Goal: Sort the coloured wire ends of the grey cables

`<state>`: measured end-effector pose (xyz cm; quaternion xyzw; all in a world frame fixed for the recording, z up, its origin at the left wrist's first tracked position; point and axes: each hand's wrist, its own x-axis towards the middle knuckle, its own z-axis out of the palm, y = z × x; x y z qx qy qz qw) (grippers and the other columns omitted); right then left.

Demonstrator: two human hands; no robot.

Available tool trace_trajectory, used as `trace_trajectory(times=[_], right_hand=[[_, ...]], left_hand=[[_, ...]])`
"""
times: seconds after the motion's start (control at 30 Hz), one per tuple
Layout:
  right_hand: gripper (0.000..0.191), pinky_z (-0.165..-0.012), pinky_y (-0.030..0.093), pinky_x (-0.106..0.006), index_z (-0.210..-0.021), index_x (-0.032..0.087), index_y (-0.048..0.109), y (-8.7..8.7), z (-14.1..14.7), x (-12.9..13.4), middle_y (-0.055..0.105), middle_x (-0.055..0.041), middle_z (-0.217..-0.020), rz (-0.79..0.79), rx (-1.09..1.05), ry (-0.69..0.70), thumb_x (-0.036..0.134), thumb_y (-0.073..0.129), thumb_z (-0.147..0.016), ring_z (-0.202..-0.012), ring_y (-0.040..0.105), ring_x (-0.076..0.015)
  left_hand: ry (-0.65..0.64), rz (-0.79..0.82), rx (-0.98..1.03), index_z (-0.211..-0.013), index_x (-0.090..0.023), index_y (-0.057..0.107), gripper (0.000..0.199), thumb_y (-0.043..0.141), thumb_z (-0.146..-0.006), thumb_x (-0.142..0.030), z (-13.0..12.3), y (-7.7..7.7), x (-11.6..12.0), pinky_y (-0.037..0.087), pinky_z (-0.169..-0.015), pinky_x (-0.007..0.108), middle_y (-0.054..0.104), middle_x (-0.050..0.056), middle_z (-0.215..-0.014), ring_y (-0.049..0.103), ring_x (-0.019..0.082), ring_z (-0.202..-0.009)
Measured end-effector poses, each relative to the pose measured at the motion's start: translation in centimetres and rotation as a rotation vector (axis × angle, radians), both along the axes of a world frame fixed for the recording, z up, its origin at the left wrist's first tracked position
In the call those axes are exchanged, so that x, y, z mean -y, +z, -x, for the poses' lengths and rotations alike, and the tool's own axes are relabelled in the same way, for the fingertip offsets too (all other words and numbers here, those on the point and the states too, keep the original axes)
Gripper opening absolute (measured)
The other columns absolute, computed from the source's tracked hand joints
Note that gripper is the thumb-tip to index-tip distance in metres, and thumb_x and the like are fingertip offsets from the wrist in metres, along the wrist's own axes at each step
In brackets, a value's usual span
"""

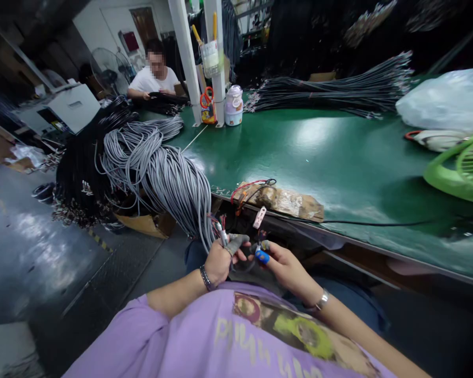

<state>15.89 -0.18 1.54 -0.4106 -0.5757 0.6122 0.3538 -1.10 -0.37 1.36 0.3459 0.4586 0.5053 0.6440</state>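
Near the bench's front edge, my left hand (222, 258), with grey finger covers, is closed on a grey cable (223, 235) whose thin coloured wires fan out at its end. Just to its right, my right hand (280, 262), with a blue wrap on one finger, pinches a cable end (259, 247) with dark and reddish wires. The two hands are almost touching. Above them a small pale pink tag-like piece (259, 217) lies by the bench edge. A large bundle of grey cables (169, 178) hangs over the bench's left end.
The green bench (339, 157) holds a worn wooden strip (291, 202) along its front edge, black cables (323, 94) behind, a green fan (461, 168) and a plastic bag (445, 100) at right. Scissors (207, 98) and a bottle (234, 105) stand by posts. A person (156, 76) sits behind.
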Motion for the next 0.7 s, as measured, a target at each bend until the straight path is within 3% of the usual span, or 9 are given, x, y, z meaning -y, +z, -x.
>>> trace_trajectory(times=[0.2,0.33,0.43,0.53,0.7], right_hand=[[0.042,-0.055,0.037,-0.025,-0.079,0.016,0.061,-0.4,0.6,0.2,0.063,-0.0029,-0.072,0.101,-0.058,0.042,0.058,0.066,-0.074,-0.059,0.047,-0.0119],[0.044,-0.052,0.034,-0.024,-0.08,0.016,0.061,-1.3,0.8,0.3,0.056,0.0012,-0.062,0.166,-0.069,-0.012,0.057,0.072,-0.068,-0.055,0.041,-0.0101],[0.043,-0.053,0.035,-0.024,-0.079,0.016,0.061,-1.5,0.7,0.1,0.055,0.002,-0.061,0.184,-0.064,-0.011,0.055,0.074,-0.066,-0.054,0.042,-0.0101],[0.039,-0.054,0.038,-0.025,-0.077,0.017,0.062,-1.2,-0.1,-0.3,0.058,0.0003,-0.064,0.131,-0.003,-0.01,0.053,0.072,-0.068,-0.056,0.046,-0.0116],[0.032,-0.06,0.044,-0.028,-0.083,0.019,0.061,-0.2,-0.7,-1.2,0.064,-0.0038,-0.076,-0.005,0.056,-0.186,0.05,0.064,-0.077,-0.068,0.055,-0.0166]], left_hand=[[-0.228,-0.007,-0.02,-0.091,-0.009,0.07,0.05,0.078,-0.064,-0.05,0.0,0.7,-0.1,0.026,-0.043,0.019,0.058,0.001,-0.058,0.047,0.006,-0.047],[-0.169,0.03,-0.038,-0.084,-0.01,0.069,0.048,0.082,-0.058,-0.048,-0.6,0.7,-0.2,0.034,-0.046,0.02,0.056,-0.002,-0.056,0.047,0.007,-0.046],[-0.121,0.047,-0.061,-0.085,-0.011,0.069,0.047,0.081,-0.059,-0.049,-1.0,0.5,-0.3,0.033,-0.046,0.02,0.057,-0.001,-0.058,0.043,0.006,-0.046],[-0.12,0.053,-0.1,-0.088,-0.011,0.07,0.049,0.079,-0.061,-0.051,-0.9,0.4,-0.4,0.026,-0.044,0.019,0.057,-0.001,-0.059,0.038,0.004,-0.045],[-0.202,0.055,-0.169,-0.082,-0.01,0.067,0.045,0.072,-0.068,-0.053,-0.7,0.0,-0.3,0.024,-0.041,0.018,0.057,0.0,-0.054,0.037,0.004,-0.041]])
